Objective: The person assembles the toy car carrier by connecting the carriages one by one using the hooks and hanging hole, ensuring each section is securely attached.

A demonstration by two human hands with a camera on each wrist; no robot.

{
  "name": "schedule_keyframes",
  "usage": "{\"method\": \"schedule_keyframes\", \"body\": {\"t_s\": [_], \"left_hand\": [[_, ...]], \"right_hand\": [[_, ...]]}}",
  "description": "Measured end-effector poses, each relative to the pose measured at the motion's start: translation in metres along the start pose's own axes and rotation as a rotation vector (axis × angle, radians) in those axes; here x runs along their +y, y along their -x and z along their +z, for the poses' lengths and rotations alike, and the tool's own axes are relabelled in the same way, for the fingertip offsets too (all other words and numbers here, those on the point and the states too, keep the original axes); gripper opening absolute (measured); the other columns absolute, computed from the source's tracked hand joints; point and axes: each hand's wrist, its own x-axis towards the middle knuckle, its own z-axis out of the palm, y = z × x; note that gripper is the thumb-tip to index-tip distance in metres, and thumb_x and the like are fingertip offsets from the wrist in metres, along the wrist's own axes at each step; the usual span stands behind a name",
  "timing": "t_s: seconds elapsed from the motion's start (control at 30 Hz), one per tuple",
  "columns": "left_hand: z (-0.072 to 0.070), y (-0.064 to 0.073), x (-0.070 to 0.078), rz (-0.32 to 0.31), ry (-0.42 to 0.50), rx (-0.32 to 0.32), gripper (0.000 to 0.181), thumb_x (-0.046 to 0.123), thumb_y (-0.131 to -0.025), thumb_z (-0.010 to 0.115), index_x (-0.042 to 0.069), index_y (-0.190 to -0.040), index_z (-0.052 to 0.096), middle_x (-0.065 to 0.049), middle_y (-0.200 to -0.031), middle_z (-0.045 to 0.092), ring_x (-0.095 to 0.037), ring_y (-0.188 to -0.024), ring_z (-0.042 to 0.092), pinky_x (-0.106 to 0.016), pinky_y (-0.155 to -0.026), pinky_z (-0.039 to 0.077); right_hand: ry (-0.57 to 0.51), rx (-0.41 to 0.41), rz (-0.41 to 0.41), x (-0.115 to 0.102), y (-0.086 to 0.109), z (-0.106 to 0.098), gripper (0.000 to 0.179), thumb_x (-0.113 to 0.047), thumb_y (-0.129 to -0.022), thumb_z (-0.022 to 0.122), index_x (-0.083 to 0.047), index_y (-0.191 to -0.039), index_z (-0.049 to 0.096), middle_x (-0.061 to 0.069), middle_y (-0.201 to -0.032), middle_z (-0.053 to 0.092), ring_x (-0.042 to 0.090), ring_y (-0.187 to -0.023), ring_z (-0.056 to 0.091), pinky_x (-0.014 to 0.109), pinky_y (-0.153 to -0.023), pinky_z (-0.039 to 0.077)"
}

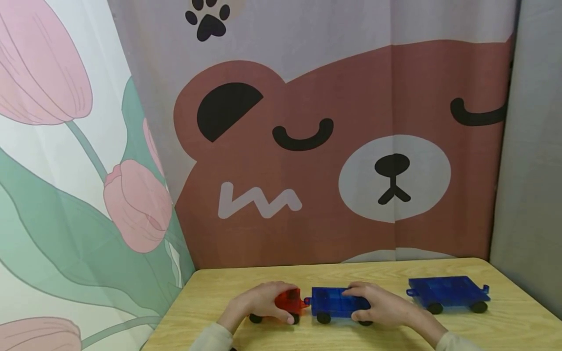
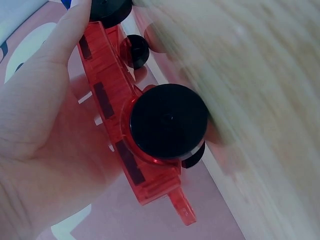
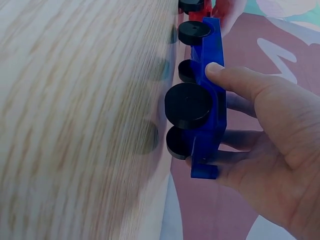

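so one red toy car (image 1: 290, 300) is gripped by the left hand (image 1: 262, 300) at 6 o'clock, one blue car (image 1: 329, 301) by the right hand (image 1: 383, 303) nearer 5, both thumbs pressed on near sides; a second blue car (image 1: 447, 291) is parked at 4, one sleepy bear (image 1: 325, 170) printed behind

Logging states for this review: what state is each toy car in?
Red car: upright, held in the left grip.
Middle blue car: upright, held in the right grip; hitch meets red car's, locking unclear.
Rightmost blue car: upright on wheels, unheld, apart.
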Motion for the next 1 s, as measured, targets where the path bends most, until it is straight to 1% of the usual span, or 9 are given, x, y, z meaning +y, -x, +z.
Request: {"method": "schedule_keyframes", "body": {"t_s": [0.13, 0.33, 0.5, 0.7, 0.83, 1.0], "left_hand": [[-0.0002, 0.0000, 0.0001, 0.003, 0.002, -0.005, 0.080, 0.060, -0.086, 0.076, 0.026, -0.153, 0.047, 0.012, -0.135, 0.055, -0.010, -0.115, 0.053, -0.039, -0.093, 0.047], [-0.0018, 0.0006, 0.0023, 0.004, 0.019, -0.013, 0.080, 0.057, -0.086, 0.076, 0.024, -0.153, 0.047, 0.011, -0.134, 0.056, -0.009, -0.112, 0.054, -0.037, -0.090, 0.048], [-0.0014, 0.0002, 0.0019, 0.001, 0.025, -0.020, 0.078, 0.056, -0.087, 0.077, 0.027, -0.153, 0.047, 0.012, -0.132, 0.056, -0.008, -0.109, 0.053, -0.036, -0.088, 0.048], [-0.0023, -0.0005, 0.0014, 0.001, 0.030, -0.026, 0.079, 0.054, -0.087, 0.077, 0.026, -0.154, 0.047, 0.012, -0.134, 0.056, -0.007, -0.110, 0.053, -0.036, -0.089, 0.047], [-0.0024, -0.0006, 0.0010, 0.015, 0.022, -0.026, 0.078, 0.055, -0.087, 0.077, 0.025, -0.154, 0.046, 0.012, -0.134, 0.056, -0.006, -0.109, 0.053, -0.035, -0.088, 0.048], [-0.0024, -0.0009, 0.0004, 0.022, 0.035, -0.031, 0.078, 0.055, -0.088, 0.076, 0.026, -0.154, 0.046, 0.012, -0.132, 0.056, -0.005, -0.106, 0.053, -0.033, -0.086, 0.048]], "right_hand": [[0.015, 0.000, -0.003, 0.0007, 0.0001, 0.0003, 0.049, -0.029, -0.095, 0.075, -0.009, -0.138, 0.062, 0.024, -0.145, 0.047, 0.051, -0.132, 0.043, 0.066, -0.095, 0.042], [0.011, -0.006, -0.002, 0.0015, 0.0007, 0.0019, 0.050, -0.029, -0.095, 0.074, -0.008, -0.139, 0.062, 0.023, -0.145, 0.046, 0.050, -0.132, 0.042, 0.064, -0.095, 0.043], [-0.002, -0.015, -0.006, 0.0043, 0.0016, 0.0033, 0.050, -0.029, -0.098, 0.071, -0.009, -0.141, 0.059, 0.025, -0.149, 0.042, 0.051, -0.135, 0.038, 0.065, -0.096, 0.041], [-0.013, -0.017, -0.005, 0.0060, 0.0029, 0.0044, 0.050, -0.030, -0.100, 0.067, -0.010, -0.145, 0.056, 0.027, -0.153, 0.036, 0.053, -0.138, 0.033, 0.066, -0.099, 0.039], [0.001, -0.011, -0.011, 0.0069, 0.0023, 0.0055, 0.052, -0.035, -0.101, 0.064, -0.011, -0.146, 0.055, 0.027, -0.155, 0.034, 0.051, -0.140, 0.032, 0.066, -0.100, 0.038], [0.008, -0.009, -0.022, 0.0092, 0.0021, 0.0056, 0.053, -0.035, -0.102, 0.062, -0.011, -0.148, 0.053, 0.026, -0.156, 0.033, 0.051, -0.141, 0.030, 0.067, -0.102, 0.035]]}}
